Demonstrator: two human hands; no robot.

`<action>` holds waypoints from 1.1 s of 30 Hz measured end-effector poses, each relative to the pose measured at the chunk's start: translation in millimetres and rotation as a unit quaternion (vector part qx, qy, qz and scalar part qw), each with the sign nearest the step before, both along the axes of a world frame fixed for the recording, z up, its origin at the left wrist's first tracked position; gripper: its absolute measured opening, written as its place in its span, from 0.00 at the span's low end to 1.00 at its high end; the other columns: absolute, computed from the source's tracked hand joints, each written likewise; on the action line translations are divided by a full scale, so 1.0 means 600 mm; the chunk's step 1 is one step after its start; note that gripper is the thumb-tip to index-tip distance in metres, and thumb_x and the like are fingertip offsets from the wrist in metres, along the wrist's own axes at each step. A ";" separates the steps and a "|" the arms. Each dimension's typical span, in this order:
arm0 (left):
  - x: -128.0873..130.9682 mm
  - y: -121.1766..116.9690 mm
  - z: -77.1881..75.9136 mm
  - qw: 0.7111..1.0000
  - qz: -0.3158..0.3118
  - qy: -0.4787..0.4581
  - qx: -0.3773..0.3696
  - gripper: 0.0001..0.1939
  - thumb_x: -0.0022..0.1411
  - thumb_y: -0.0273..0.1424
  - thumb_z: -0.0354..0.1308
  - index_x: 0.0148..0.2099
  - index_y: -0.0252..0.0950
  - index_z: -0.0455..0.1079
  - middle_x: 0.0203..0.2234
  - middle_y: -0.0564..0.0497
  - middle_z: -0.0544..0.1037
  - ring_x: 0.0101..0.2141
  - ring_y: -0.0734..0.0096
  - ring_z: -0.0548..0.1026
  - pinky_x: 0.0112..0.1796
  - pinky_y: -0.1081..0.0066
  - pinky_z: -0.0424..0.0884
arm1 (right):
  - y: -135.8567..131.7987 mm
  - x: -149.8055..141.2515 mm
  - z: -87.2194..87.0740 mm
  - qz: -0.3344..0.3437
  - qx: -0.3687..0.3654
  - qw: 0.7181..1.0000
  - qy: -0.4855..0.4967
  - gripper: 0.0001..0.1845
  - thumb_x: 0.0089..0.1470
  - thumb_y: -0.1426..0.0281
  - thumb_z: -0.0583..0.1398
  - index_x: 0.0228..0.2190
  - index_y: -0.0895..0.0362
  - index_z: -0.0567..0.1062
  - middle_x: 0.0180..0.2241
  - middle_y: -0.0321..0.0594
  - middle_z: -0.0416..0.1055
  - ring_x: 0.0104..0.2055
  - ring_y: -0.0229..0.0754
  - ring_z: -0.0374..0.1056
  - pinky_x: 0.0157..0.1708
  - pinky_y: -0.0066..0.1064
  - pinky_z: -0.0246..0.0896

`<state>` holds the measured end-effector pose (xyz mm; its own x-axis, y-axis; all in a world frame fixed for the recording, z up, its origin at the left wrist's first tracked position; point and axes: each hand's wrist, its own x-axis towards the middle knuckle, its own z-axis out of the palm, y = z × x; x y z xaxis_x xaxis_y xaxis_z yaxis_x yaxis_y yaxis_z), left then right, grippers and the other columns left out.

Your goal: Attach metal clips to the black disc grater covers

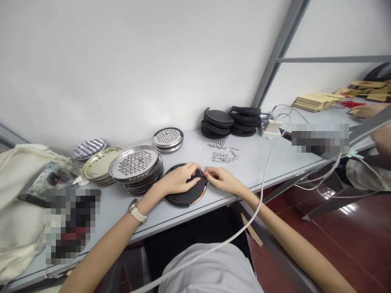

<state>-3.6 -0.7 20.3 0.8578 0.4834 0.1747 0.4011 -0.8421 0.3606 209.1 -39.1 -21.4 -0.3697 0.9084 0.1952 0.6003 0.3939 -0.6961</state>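
Observation:
A round black disc [187, 197] with a shiny rim along its front right lies flat near the table's front edge. My left hand [183, 179] rests over it, fingers bent toward the right rim and the thumb pressed on its top. A small metal clip [201, 173] shows at that rim between my hands. My right hand [222, 180] pinches at the clip from the right with closed fingertips; the exact grip is partly hidden. Beyond the disc lie several loose small metal clips [224, 157]. A tall stack of perforated metal discs [138, 162] stands left of my left hand.
Gold metal lids [102, 162], a shorter perforated disc stack [168, 138] and black foam-like rings [216, 122] stand along the wall. A white cable [265, 171] hangs across my right forearm. A power strip [271, 129] sits at the right. Another person's hand [368, 111] is far right.

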 end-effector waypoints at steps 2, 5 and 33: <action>0.000 -0.002 -0.003 1.000 0.017 -0.008 0.012 0.11 0.67 0.35 0.47 0.49 0.37 0.61 0.36 0.49 0.69 0.36 0.67 0.71 0.38 0.67 0.68 | -0.001 0.000 -0.001 0.002 0.004 1.000 0.000 0.17 0.63 0.63 0.49 0.23 0.56 0.60 0.19 0.29 0.54 0.22 0.33 0.52 0.25 0.26 0.45; 0.005 -0.006 -0.006 0.999 0.025 -0.008 0.027 0.15 0.66 0.33 0.48 0.54 0.36 0.58 0.38 0.47 0.70 0.38 0.65 0.73 0.39 0.66 0.69 | -0.003 0.000 -0.002 -0.001 0.010 1.000 -0.006 0.17 0.63 0.64 0.49 0.23 0.56 0.60 0.19 0.30 0.55 0.22 0.33 0.53 0.25 0.26 0.46; 0.014 -0.017 -0.008 0.994 0.052 0.035 0.087 0.10 0.67 0.34 0.46 0.48 0.37 0.61 0.42 0.47 0.67 0.35 0.67 0.74 0.34 0.68 0.71 | -0.005 0.006 -0.004 0.018 0.024 1.000 -0.003 0.12 0.61 0.64 0.50 0.27 0.56 0.63 0.20 0.29 0.57 0.22 0.34 0.53 0.26 0.26 0.49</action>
